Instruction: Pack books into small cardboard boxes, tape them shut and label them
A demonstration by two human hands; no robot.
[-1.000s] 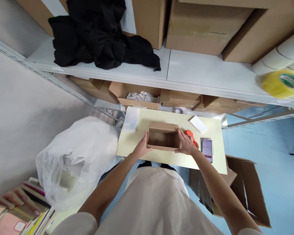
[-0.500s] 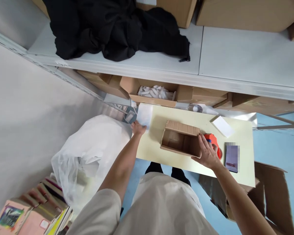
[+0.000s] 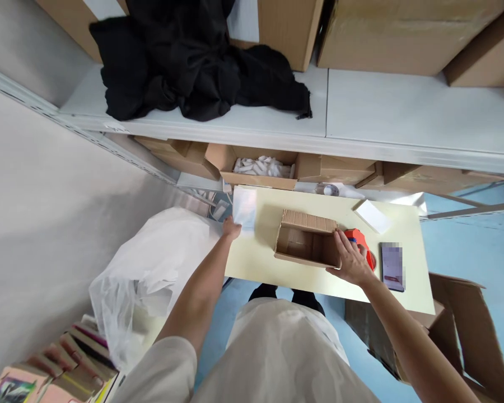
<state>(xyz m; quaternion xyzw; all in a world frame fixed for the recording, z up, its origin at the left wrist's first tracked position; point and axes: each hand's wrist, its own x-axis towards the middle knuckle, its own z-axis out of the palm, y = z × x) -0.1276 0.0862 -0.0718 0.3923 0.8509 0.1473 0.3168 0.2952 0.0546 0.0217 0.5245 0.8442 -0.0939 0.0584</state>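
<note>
A small open cardboard box [image 3: 306, 256] sits on the pale yellow table [image 3: 273, 274], its back flap standing up. My right hand [image 3: 351, 260] grips the right end of the box, fingers along that side and thumb at the front corner. Right beside this hand lies a red-orange tape dispenser [image 3: 358, 239], partly hidden by it. Over at the table's left edge, my left hand [image 3: 232, 228] has its fingers closed at the lower corner of a thin whitish plastic sheet [image 3: 245, 204]. Its fingertips are partly hidden.
A phone [image 3: 392, 266] and a white flat box [image 3: 373, 216] lie on the right of the table. Behind it, an open carton [image 3: 256, 180] holds small white pieces under a grey shelf [image 3: 403, 112]. A large white plastic bag [image 3: 159, 240] stands left; an open carton [image 3: 457, 319] stands right.
My left hand has drawn slightly toward me along the plastic sheet, and its fingers have curled in. My right hand stays on the cardboard box. The view has tilted up a little.
</note>
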